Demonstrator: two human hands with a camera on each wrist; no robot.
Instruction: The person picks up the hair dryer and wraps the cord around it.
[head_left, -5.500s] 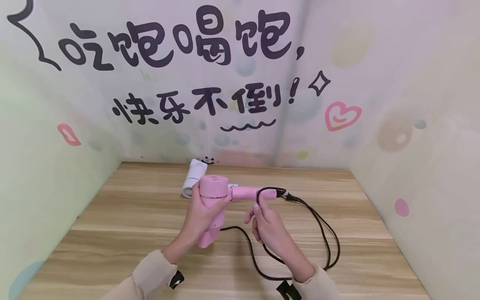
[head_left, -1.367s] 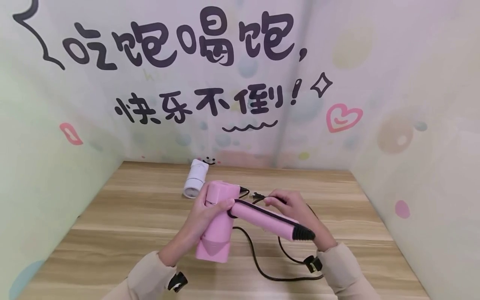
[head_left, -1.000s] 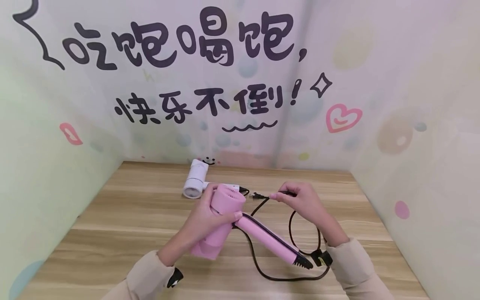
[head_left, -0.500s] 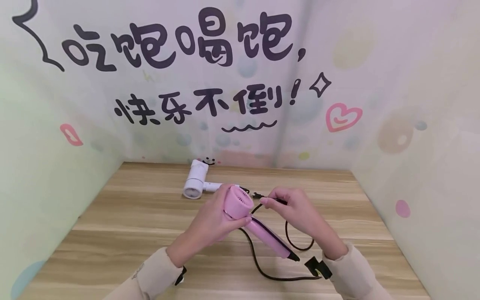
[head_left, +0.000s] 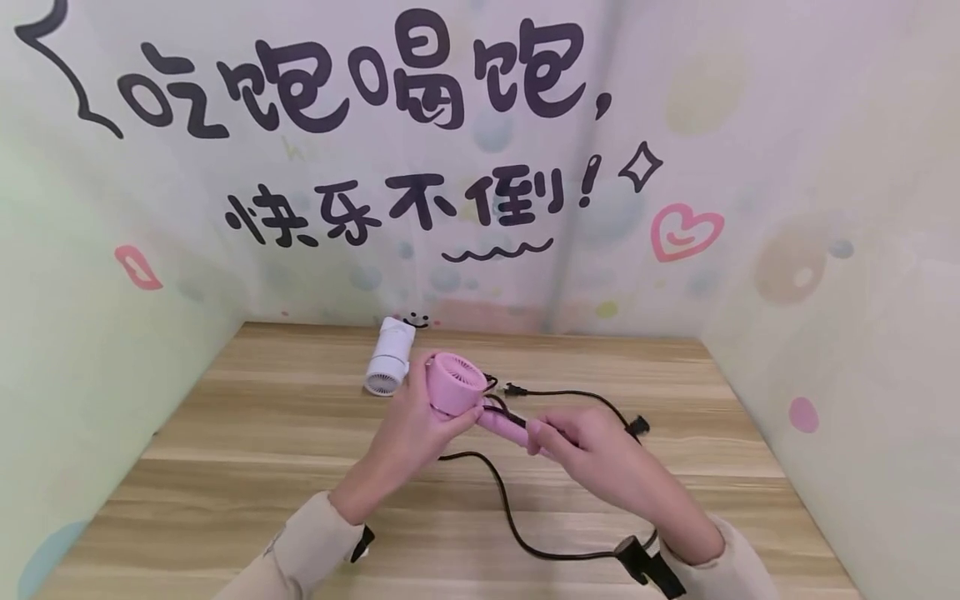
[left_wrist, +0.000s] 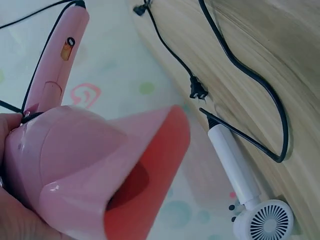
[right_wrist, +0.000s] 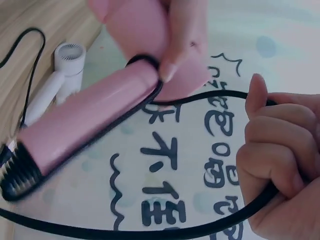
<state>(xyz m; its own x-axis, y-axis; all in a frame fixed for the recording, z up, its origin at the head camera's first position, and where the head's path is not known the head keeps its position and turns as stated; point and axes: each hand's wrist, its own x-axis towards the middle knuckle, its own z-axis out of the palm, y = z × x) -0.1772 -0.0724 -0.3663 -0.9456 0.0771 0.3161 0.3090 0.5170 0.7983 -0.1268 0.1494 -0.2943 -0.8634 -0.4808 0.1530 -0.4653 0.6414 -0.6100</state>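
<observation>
Plenty of room on the left: bare wood on the table [head_left: 225,467] stretches from the left forearm to the side wall! Room right of the right arm, too. But the middle is tight! 2 hands, left hand [head_left: 405,437] and right hand [head_left: 592,450], crowd the pink hair dryer [head_left: 457,387], and a black cable [right_wrist: 215,94] spans the gap to the right fist. Down low, a black cord [head_left: 510,512] curves between the forearms. Behind, the white hair dryer [head_left: 391,354] and plug [head_left: 516,389] block the way.
</observation>
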